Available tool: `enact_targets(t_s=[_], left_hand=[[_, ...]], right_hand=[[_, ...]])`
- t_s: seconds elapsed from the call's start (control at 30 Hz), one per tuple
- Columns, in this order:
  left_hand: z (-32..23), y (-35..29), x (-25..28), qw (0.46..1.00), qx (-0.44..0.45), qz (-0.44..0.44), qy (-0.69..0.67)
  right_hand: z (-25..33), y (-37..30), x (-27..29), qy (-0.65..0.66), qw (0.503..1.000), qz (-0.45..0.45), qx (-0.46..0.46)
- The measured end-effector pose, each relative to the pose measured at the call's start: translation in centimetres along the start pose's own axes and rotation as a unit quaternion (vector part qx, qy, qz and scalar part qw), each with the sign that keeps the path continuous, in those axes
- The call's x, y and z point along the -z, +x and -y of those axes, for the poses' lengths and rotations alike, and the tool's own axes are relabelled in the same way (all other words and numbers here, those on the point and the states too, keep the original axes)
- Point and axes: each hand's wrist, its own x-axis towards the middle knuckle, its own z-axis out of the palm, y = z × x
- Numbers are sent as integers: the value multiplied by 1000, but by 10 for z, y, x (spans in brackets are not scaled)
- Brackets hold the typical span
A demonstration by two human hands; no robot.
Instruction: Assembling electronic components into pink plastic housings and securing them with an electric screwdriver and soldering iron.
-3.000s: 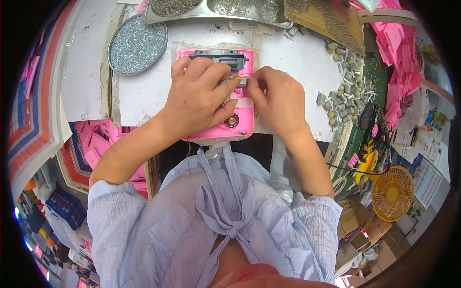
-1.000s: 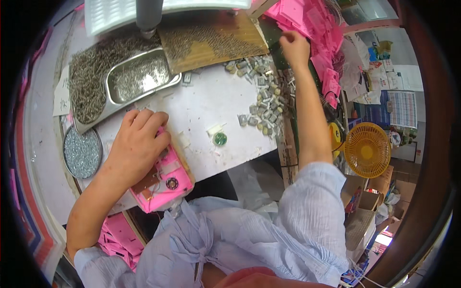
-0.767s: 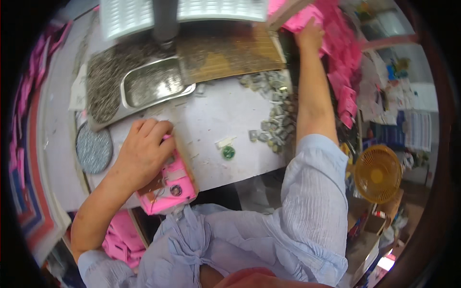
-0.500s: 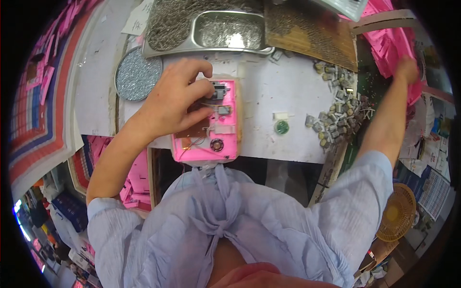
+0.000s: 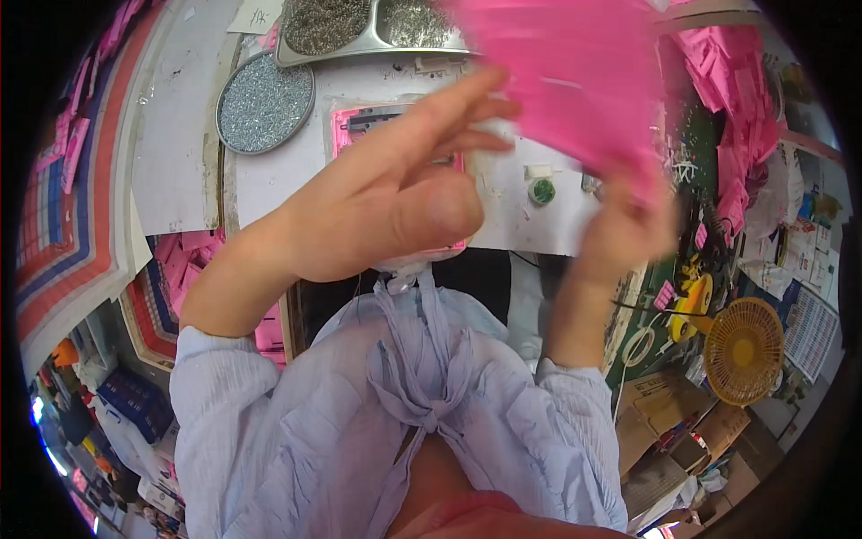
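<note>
A flat pink plastic panel (image 5: 575,85), smeared by motion, is raised above the far right part of the white tabletop (image 5: 507,220). My right hand (image 5: 628,220) grips its near corner. Stretched toward the panel's left edge are the fingers of my left hand (image 5: 386,198), apart with nothing held; I cannot tell whether the fingertips touch it. Below my left hand lies a pink casing (image 5: 343,126) with a dark part at its far end; most of its inside is hidden by the hand.
Small silvery pieces fill a round tray (image 5: 311,110) at the left. Behind is a steel compartment tray (image 5: 370,40) of small metal parts. A green disc (image 5: 541,190) lies right of the casing. More pink pieces (image 5: 732,117) are piled at the right, near a yellow fan (image 5: 743,350).
My right hand has come in from the pink pile at the right, bringing a pink panel over the table. My left hand has lifted off the casing's parts and opened toward the panel.
</note>
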Motion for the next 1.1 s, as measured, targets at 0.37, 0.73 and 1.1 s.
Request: enact_targets(t_s=[0.37,0.73,1.1], left_hand=[[3,-19,36,994,8,-96,49],[53,-70,56,862,-33,-133,489],[55,-90,48,854,21,-172,491]], right_hand=[[23,2,-40,325,865,233,-304],[27,-90,-18,-3,904,352,-241],[7,-55,-22,-9,867,473,-159]])
